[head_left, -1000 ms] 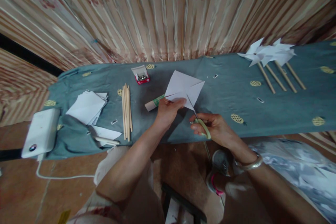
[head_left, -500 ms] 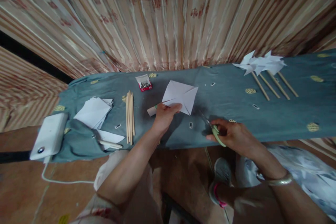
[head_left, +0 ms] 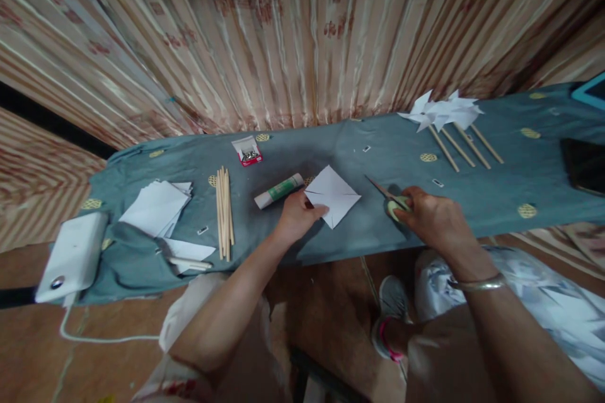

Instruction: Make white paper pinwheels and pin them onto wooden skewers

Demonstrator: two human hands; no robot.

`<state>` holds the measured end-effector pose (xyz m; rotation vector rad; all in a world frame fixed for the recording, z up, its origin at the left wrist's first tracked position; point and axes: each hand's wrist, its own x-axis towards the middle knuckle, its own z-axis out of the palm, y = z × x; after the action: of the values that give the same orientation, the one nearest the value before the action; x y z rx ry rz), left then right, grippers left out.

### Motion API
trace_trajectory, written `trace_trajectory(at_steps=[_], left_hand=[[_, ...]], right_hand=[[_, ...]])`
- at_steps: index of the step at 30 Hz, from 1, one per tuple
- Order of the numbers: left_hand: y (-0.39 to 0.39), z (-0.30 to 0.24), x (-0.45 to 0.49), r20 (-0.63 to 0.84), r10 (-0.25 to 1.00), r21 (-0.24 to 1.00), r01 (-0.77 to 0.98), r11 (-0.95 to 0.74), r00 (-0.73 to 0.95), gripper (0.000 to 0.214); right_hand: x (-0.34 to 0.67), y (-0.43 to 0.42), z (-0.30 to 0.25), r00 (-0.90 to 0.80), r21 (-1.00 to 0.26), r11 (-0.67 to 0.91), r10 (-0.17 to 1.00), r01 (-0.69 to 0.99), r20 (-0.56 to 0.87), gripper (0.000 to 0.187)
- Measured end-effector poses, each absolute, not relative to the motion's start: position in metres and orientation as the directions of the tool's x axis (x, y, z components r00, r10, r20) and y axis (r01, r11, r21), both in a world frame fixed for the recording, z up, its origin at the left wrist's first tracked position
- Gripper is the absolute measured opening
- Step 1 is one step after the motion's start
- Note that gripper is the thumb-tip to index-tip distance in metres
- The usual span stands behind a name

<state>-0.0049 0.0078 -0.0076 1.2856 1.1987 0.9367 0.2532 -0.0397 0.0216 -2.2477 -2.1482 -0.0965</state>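
Observation:
A square of white paper (head_left: 334, 194) with slits cut in from its corners is pinched by its left edge in my left hand (head_left: 299, 215), low over the cloth. Just beyond that hand lies a glue stick (head_left: 280, 190) with a green label. My right hand (head_left: 431, 217) holds green-handled scissors (head_left: 396, 203) near the tabletop, their point aimed up and left toward the paper. Whether the blades are parted is too small to tell.
Left of my hands lie wooden sticks (head_left: 224, 214), stacked paper (head_left: 155, 206) and a white power bank (head_left: 75, 256). A red box of metal pins (head_left: 248, 152) stands behind. Paper pinwheels (head_left: 444, 112) and a dark phone (head_left: 586, 165) are at right, on the green tablecloth (head_left: 350, 145).
The paper has come down and slightly right, uncovering the glue stick. My right hand with the scissors has moved up a little and to the right. The view has shifted right.

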Motion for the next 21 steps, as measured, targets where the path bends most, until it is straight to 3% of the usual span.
trace_trajectory(at_steps=[7,13,17,21], left_hand=[[0.007,-0.008,-0.014,-0.085,0.978,0.981,0.189,0.049,0.188,0.055],[0.002,0.012,-0.037,-0.026,0.993,0.976,0.217,0.000,0.117,0.017],[0.001,0.019,-0.063,0.117,0.992,0.950,0.295,-0.100,-0.042,0.016],[0.004,0.011,-0.089,0.291,0.953,0.809,0.552,-0.201,-0.080,0.020]], right_hand=[[0.255,-0.036,0.020,0.034,0.058,-0.038,0.997,0.998,0.067,0.021],[0.250,-0.037,0.026,0.083,0.092,-0.087,0.995,0.992,0.052,0.024],[0.247,-0.036,0.027,0.085,0.132,-0.089,0.996,0.987,0.041,0.025],[0.249,-0.033,0.025,0.074,0.119,-0.076,0.997,0.990,0.020,0.025]])
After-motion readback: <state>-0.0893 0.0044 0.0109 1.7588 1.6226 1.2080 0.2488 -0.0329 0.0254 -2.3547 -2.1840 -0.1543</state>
